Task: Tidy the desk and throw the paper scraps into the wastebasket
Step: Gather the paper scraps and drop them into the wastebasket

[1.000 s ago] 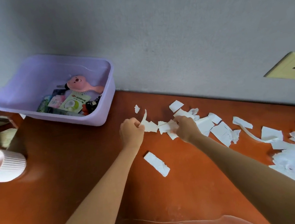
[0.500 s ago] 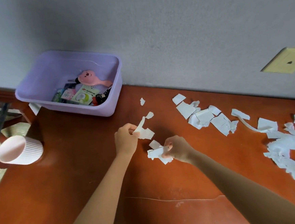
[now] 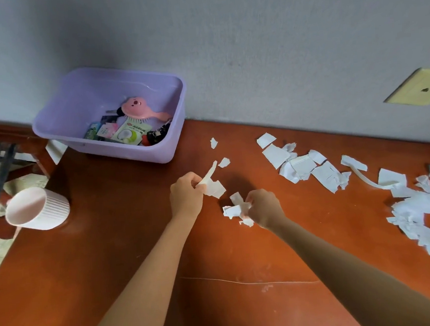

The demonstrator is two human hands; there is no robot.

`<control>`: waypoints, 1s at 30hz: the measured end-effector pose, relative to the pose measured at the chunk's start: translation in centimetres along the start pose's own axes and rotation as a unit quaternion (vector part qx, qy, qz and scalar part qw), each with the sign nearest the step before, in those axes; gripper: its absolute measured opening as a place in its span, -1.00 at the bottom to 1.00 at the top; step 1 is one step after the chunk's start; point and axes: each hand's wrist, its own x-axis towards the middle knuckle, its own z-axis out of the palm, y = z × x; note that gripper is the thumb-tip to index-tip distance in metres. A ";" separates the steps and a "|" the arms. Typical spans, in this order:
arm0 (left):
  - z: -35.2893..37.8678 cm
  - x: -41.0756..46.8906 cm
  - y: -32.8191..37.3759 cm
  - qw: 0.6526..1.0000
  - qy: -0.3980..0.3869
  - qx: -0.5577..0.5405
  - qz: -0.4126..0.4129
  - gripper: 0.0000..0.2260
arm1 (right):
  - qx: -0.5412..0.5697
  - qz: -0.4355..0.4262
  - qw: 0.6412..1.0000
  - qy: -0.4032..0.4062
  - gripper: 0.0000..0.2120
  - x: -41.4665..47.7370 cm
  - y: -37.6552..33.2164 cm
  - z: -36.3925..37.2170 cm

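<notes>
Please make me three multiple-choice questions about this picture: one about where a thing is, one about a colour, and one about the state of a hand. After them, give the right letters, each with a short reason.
1. Where does the pink hairbrush lie?
A) in the plastic tub
B) on the floor
C) on a shelf

2. What colour is the tub?
A) green
B) purple
C) white

3. What is the left hand doing?
A) resting flat and empty
B) gripping paper scraps
C) lifting the tub

Answers:
1 A: the brush lies inside the tub, beside the small packets.
2 B: the tub's walls are pale purple.
3 B: the hand's fingers are curled round white scraps.
</notes>
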 end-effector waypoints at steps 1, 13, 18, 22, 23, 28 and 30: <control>0.1 0.4 0.3 1.000 -0.014 0.006 0.009 -0.91 | 0.016 0.009 1.000 0.018 -0.86 0.3 0.2 -0.4; 6.1 6.0 3.4 0.990 -0.056 0.097 0.080 -0.83 | 0.109 0.070 0.987 0.093 -0.89 3.8 2.3 -5.0; 7.1 6.4 3.5 0.986 -0.048 0.122 0.100 -0.86 | 0.118 0.073 0.986 0.093 -0.91 4.7 2.3 -5.1; 6.9 6.6 3.4 0.988 -0.054 0.091 0.111 -0.92 | 0.122 0.083 0.986 0.083 -0.90 4.6 2.3 -4.8; 6.7 6.7 3.3 0.990 -0.045 0.068 0.111 -0.96 | 0.124 0.086 0.985 0.084 -0.91 4.7 2.3 -4.8; 5.2 8.4 4.3 0.996 0.028 -0.056 0.065 -0.82 | 0.131 0.078 0.985 0.083 -0.91 5.2 1.7 -5.1; 4.9 9.6 4.9 0.996 0.032 -0.078 0.024 -0.61 | 0.134 0.070 0.985 0.081 -0.90 5.6 1.5 -5.2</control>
